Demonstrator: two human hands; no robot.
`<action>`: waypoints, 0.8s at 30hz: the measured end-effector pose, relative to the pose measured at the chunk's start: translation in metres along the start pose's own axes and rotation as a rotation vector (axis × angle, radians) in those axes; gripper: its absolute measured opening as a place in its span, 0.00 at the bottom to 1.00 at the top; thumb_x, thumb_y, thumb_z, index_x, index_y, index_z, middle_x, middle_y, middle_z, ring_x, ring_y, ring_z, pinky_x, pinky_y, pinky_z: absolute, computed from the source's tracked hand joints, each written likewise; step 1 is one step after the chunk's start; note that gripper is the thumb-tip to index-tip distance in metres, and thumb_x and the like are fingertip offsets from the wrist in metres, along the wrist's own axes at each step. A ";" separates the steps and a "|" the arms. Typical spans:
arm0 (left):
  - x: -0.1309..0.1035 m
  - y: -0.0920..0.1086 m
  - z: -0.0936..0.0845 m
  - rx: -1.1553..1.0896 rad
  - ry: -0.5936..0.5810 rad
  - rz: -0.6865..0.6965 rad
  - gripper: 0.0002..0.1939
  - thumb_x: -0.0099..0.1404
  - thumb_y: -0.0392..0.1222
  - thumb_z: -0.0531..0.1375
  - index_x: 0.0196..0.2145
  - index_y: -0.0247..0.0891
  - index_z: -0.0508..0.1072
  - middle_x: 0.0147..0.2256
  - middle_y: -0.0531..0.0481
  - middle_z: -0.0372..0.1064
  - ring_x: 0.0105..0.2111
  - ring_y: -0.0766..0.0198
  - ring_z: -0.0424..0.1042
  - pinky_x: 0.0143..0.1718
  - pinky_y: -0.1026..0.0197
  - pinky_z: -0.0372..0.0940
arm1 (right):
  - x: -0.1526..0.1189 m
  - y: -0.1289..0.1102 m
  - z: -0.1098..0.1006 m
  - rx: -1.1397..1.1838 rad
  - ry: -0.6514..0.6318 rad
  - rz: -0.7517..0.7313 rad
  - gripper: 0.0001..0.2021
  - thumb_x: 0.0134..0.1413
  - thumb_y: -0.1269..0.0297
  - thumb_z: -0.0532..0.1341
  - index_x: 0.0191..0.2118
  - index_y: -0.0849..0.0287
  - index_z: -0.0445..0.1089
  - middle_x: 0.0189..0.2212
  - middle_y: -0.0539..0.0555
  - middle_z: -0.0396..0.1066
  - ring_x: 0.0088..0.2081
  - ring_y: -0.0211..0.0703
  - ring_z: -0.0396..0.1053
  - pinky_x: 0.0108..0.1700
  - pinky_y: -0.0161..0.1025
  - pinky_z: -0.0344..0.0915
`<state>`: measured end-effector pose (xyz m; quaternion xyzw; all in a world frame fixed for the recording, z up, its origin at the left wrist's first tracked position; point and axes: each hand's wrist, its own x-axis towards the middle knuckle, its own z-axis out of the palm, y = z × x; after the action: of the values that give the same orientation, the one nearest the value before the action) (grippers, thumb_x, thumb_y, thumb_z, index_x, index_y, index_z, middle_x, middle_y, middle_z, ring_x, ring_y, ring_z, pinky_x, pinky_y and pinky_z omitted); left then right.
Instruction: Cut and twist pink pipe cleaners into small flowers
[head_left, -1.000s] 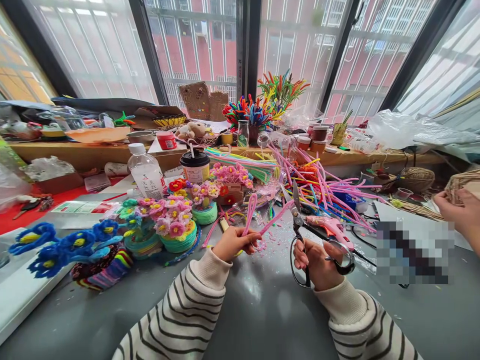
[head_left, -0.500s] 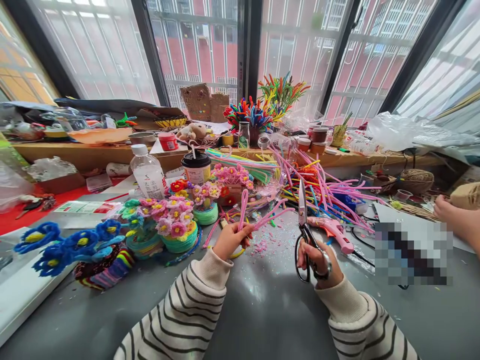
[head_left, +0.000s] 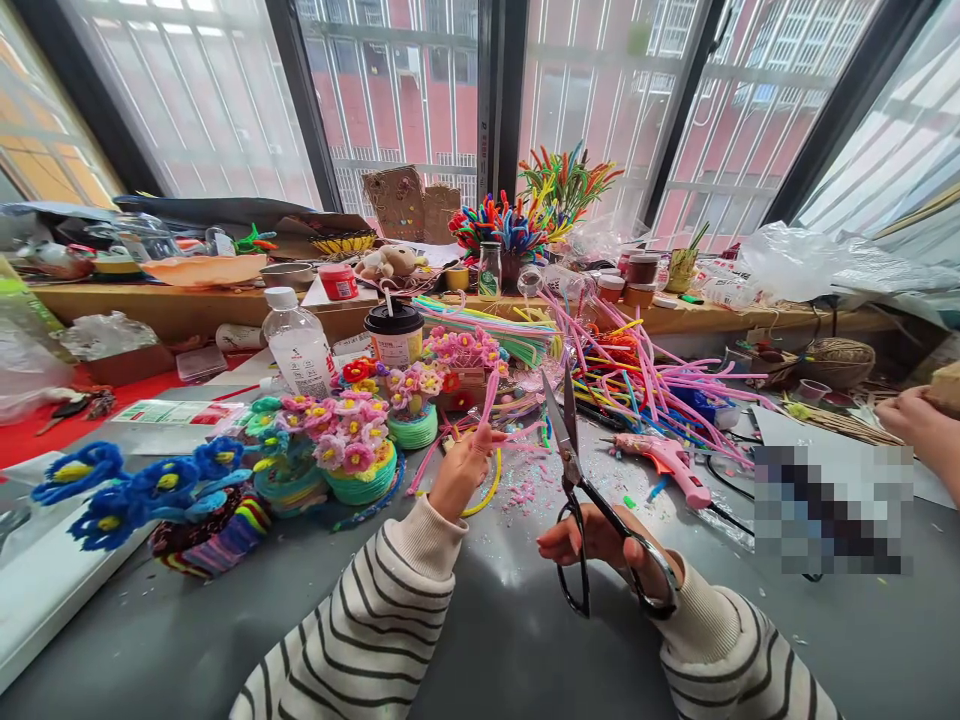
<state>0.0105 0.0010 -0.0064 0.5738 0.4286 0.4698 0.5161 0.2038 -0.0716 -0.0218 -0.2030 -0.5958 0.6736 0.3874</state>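
My left hand [head_left: 459,474] is closed, pinching a folded pink pipe cleaner [head_left: 491,396] that stands up above the fingers. Another pink length pokes out to its right. My right hand [head_left: 611,537] has its thumb and fingers in the handles of black-handled scissors [head_left: 573,468]. The scissor blades are spread and point up, apart from the pipe cleaner. Pink clippings [head_left: 523,492] and glitter lie on the grey table between my hands. A yellow pipe cleaner [head_left: 493,488] curves beside my left hand.
Pipe-cleaner flowers in pots [head_left: 360,470] and a blue-flowered pot [head_left: 210,535] stand at left. Behind are a water bottle [head_left: 296,345] and a lidded cup [head_left: 395,340]. A pink glue gun [head_left: 675,468] lies at right, before heaped pipe cleaners [head_left: 660,370]. Another person's hand [head_left: 919,425] appears far right.
The scissors have opened and moved left and slightly down with my right hand. In my left hand, the pink pipe cleaner has shifted and its right-hand lengths sit lower.
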 end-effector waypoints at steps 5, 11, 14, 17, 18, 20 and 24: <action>-0.004 0.007 0.000 -0.123 0.000 0.110 0.23 0.58 0.54 0.44 0.32 0.31 0.68 0.13 0.59 0.47 0.13 0.75 0.47 0.14 0.68 0.44 | -0.002 0.000 0.001 -0.041 -0.008 -0.032 0.26 0.36 0.40 0.53 0.31 0.62 0.63 0.38 0.65 0.66 0.40 0.52 0.65 0.40 0.52 0.60; -0.007 0.010 0.000 0.043 0.158 0.388 0.12 0.54 0.47 0.54 0.26 0.35 0.68 0.22 0.55 0.54 0.17 0.75 0.56 0.18 0.69 0.54 | 0.000 -0.001 0.000 -0.044 0.003 -0.051 0.24 0.34 0.42 0.56 0.29 0.62 0.62 0.36 0.63 0.67 0.39 0.51 0.66 0.40 0.52 0.60; -0.007 0.008 0.001 0.099 0.200 0.387 0.11 0.53 0.46 0.55 0.25 0.35 0.68 0.24 0.55 0.55 0.17 0.75 0.57 0.18 0.69 0.55 | 0.000 -0.004 0.002 -0.043 -0.085 -0.045 0.27 0.32 0.40 0.56 0.29 0.62 0.62 0.34 0.63 0.67 0.39 0.51 0.66 0.40 0.51 0.60; -0.005 0.003 0.000 0.154 0.202 0.367 0.10 0.52 0.46 0.56 0.25 0.35 0.68 0.25 0.53 0.56 0.17 0.75 0.58 0.18 0.70 0.56 | -0.001 -0.005 0.003 -0.083 -0.201 -0.010 0.29 0.30 0.39 0.56 0.31 0.62 0.63 0.34 0.62 0.67 0.40 0.51 0.65 0.41 0.51 0.59; -0.004 0.001 0.000 0.167 0.202 0.366 0.10 0.52 0.45 0.56 0.26 0.35 0.68 0.25 0.53 0.56 0.18 0.75 0.58 0.18 0.70 0.56 | -0.001 -0.005 0.003 -0.093 -0.220 0.007 0.29 0.30 0.39 0.55 0.31 0.62 0.63 0.34 0.63 0.67 0.40 0.51 0.65 0.41 0.51 0.59; -0.003 -0.002 -0.001 0.182 0.200 0.362 0.09 0.53 0.45 0.56 0.27 0.35 0.69 0.26 0.53 0.56 0.18 0.74 0.59 0.18 0.69 0.56 | -0.001 -0.005 0.005 -0.093 -0.223 0.035 0.28 0.31 0.39 0.55 0.30 0.63 0.62 0.34 0.63 0.67 0.39 0.51 0.65 0.41 0.50 0.59; -0.003 -0.003 -0.003 0.214 0.184 0.369 0.11 0.53 0.46 0.55 0.28 0.35 0.70 0.26 0.52 0.57 0.19 0.73 0.59 0.19 0.69 0.57 | 0.001 -0.006 0.008 -0.091 -0.218 0.052 0.28 0.31 0.39 0.54 0.29 0.63 0.62 0.33 0.63 0.67 0.37 0.51 0.66 0.39 0.49 0.60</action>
<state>0.0072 -0.0011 -0.0098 0.6486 0.4091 0.5584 0.3164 0.1991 -0.0763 -0.0148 -0.1611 -0.6591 0.6736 0.2931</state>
